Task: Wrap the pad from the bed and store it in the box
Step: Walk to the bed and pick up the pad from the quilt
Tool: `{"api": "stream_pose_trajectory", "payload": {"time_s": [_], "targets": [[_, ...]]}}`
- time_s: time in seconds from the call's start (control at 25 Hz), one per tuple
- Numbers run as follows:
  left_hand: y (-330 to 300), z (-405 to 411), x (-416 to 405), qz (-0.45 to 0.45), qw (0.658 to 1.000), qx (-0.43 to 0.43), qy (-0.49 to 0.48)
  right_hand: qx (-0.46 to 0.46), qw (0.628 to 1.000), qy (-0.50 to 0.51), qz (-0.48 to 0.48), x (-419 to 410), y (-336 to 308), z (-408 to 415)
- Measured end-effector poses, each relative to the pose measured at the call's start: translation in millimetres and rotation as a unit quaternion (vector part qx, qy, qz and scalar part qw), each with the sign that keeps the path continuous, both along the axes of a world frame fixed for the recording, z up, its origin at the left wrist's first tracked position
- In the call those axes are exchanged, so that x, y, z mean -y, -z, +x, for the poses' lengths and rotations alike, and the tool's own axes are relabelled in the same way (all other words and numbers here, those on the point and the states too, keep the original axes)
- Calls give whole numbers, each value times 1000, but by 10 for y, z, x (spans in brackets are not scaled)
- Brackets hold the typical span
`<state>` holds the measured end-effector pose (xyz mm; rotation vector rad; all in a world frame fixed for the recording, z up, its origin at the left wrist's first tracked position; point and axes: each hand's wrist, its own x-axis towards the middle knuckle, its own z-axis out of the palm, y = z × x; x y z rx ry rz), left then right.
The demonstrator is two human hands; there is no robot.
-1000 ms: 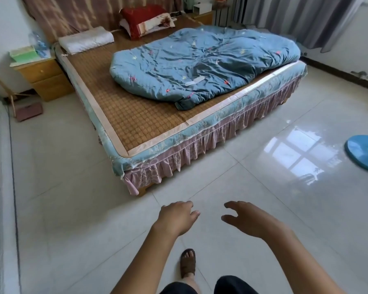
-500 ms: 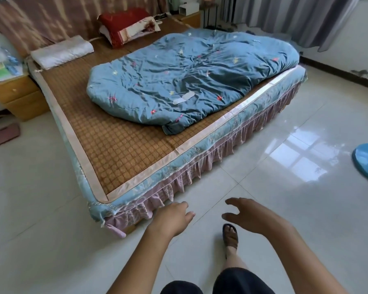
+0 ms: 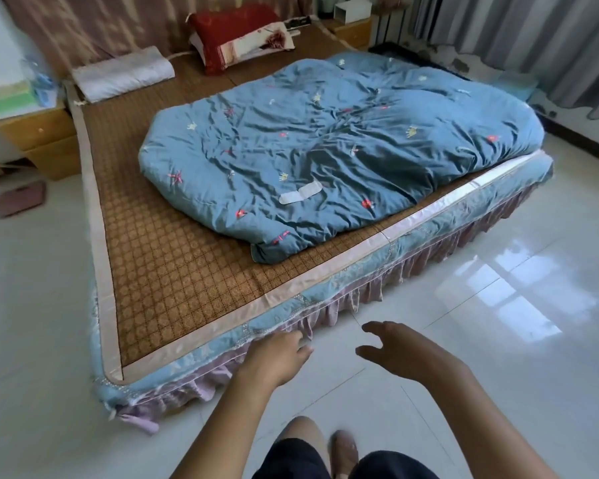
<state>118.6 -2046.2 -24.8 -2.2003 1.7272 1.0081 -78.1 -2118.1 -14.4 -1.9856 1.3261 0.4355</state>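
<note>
Reaching toward bed (image 3: 194, 361) edge: left hand (image 3: 277, 357) loosely curled, right hand (image 3: 405, 350) spread, both empty, likely readying to grasp quilt (image 3: 325, 150) for wrapping.

Blue embroidered quilt (image 3: 343, 150), brown checked mat (image 3: 173, 267), red pillow (image 3: 229, 32)

No readable text, label, brand, number or sign appears on anything here.
</note>
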Motion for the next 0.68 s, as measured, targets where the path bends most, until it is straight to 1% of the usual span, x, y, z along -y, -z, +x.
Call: {"api": "stream_pose_trajectory", "payload": {"time_s": [0.16,0.28,0.36,0.52,0.68], "targets": [[131,122,640,13,1000,6,-20,14,1000,-13,6,675,89,149],[236,308,1263,3,1000,9,-19,21,999,-22,8,1318,193,344],[308,464,1693,-2,1000,-4,-29,22,999,-26,17,1762,248,497],[397,849,2553,-10,1000,0,-26,7,999,-3,42,2652,268,863],[455,1200,3336,-20,1000,12,-15,32,998,-24,40,3482,345,1218]]}}
